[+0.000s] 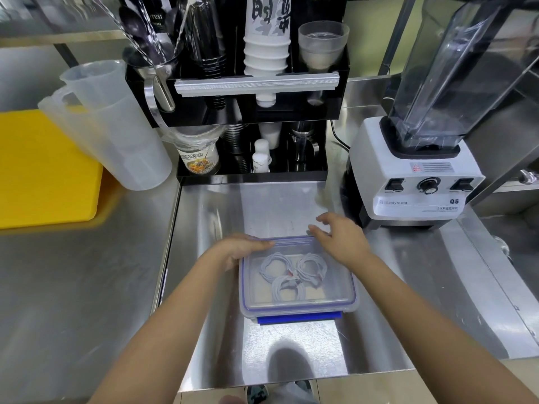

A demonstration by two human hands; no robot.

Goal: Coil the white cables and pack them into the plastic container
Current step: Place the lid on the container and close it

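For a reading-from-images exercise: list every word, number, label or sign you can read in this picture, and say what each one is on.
"Q5": front panel of the white blender base.
"TUSI", cut off on its left: dark item behind the black organizer rack.
Large black brush characters: stack of white paper cups; not readable from here.
Red warning sticker, brand line and small print on the blender base: too small or blurred.
Printed label on the plastic-covered cup: blurred.

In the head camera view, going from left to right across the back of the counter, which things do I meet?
Yellow board → clear plastic pitchers → black cup rack → white blender.
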